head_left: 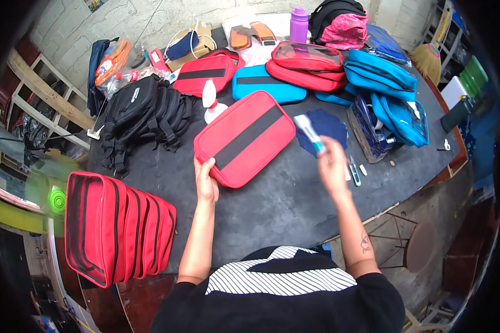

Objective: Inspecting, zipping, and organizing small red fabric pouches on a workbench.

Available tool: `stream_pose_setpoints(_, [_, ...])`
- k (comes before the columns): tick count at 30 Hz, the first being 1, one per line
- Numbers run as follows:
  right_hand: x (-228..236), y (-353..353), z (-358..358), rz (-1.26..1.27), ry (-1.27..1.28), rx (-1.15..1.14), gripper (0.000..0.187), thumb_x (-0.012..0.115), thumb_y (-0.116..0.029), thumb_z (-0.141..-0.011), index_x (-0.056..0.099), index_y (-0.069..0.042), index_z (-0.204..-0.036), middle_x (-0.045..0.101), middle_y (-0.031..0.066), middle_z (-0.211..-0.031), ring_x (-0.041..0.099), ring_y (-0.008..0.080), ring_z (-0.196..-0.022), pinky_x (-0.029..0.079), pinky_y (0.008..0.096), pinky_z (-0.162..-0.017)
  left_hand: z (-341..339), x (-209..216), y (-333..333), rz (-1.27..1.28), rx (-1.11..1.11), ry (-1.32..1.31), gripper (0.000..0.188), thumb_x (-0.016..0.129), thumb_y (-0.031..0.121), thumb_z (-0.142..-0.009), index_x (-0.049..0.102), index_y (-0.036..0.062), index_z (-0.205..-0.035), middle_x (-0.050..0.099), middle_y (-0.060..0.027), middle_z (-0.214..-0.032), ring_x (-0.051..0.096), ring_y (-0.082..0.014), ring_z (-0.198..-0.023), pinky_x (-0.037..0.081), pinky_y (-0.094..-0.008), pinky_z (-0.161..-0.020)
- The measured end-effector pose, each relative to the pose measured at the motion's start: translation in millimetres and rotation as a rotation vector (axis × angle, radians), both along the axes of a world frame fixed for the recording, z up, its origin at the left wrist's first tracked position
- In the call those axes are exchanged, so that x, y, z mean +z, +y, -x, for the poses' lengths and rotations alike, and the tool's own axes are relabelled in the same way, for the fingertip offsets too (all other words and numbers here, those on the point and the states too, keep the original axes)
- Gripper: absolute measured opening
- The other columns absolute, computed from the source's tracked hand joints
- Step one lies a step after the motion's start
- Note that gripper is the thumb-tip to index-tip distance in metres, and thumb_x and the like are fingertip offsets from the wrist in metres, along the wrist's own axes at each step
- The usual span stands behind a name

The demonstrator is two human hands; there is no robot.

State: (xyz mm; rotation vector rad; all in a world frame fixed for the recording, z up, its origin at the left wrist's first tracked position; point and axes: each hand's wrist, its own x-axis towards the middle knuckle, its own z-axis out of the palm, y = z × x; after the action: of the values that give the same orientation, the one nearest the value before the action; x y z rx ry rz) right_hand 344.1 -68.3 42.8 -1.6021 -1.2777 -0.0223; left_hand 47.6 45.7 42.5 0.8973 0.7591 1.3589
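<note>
My left hand [206,182] grips the lower left corner of a red zippered case [261,150] with a black band across it, its thumb on the front face. The case is held tilted above the dark table. To its right, my right hand [333,169] is closed on a small brush [310,132] with a pale head and a white and teal handle, slightly blurred. Beneath the brush lies a dark blue cloth [332,126]. A white spray bottle [210,100] stands behind the case, partly hidden by it. Thread snips [355,171] rest near my right hand.
Several red cases [119,227] stand in a row at the left table edge [175,261]. A black backpack [141,114] sits behind them. Red cases [305,72] and blue cases [380,75] are piled along the back, near a purple bottle [299,25]. A round stool [420,247] stands at right.
</note>
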Motion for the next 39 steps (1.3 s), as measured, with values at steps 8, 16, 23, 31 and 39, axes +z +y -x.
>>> stream_pose_setpoints(8, [-0.7,17.1,-26.9,0.366,-0.025,-0.456,0.023,0.056,-0.005,-0.088,0.059,-0.008,-0.111,0.056,0.0190,-0.103,0.057,0.0412,-0.084,0.048,0.0453,-0.074,11.2,26.4,-18.8,-0.483,0.088,0.487,0.072,0.068,0.009,-0.073,0.039,0.0028,-0.140,0.037,-0.0155,-0.144,0.035,-0.0282,-0.135,0.029,-0.0409,-0.113])
stream_pose_setpoints(16, [123.7,-72.6,55.3,0.017,0.684,0.999,0.019,0.066,-0.005,-0.080,0.064,0.001,-0.098,0.064,0.0139,-0.103,0.058,0.0247,-0.101,0.045,0.0370,-0.088,28.1,7.8,-43.2,-0.470,-0.087,1.148,0.078,0.040,-0.019,-0.059,0.056,0.0159,-0.126,0.022,-0.0188,-0.150,0.012,-0.0436,-0.145,0.025,-0.0486,-0.116])
stream_pose_setpoints(23, [232.6,-94.6,172.3,-0.704,1.653,1.363,0.029,0.044,-0.003,-0.091,0.066,0.013,-0.084,0.058,0.0309,-0.066,0.058,0.0313,-0.048,0.047,0.0348,-0.044,37.0,-4.1,-35.7,-0.412,0.158,0.917,0.063,0.041,-0.013,-0.061,0.063,0.0067,-0.117,0.045,-0.0112,-0.133,0.044,-0.0273,-0.129,0.036,-0.0369,-0.107])
stream_pose_setpoints(31, [196.1,-46.1,164.7,-0.996,0.688,1.487,0.015,0.052,0.008,-0.086,0.066,0.011,-0.084,0.061,0.0331,-0.086,0.059,0.0305,-0.055,0.048,0.0329,-0.048,47.1,-16.0,-31.7,-0.288,0.220,0.819,0.055,0.042,-0.013,-0.063,0.066,0.0059,-0.110,0.050,-0.0107,-0.125,0.050,-0.0241,-0.118,0.040,-0.0336,-0.100])
stream_pose_setpoints(39, [199.5,-33.3,184.0,-1.163,0.859,1.453,0.017,0.052,0.007,-0.087,0.068,0.014,-0.083,0.061,0.0374,-0.078,0.054,0.0216,-0.042,0.042,0.0223,-0.037,47.3,-18.4,-30.9,-0.294,0.256,0.788,0.053,0.041,-0.014,-0.063,0.067,0.0051,-0.106,0.053,-0.0104,-0.122,0.051,-0.0232,-0.117,0.041,-0.0334,-0.099])
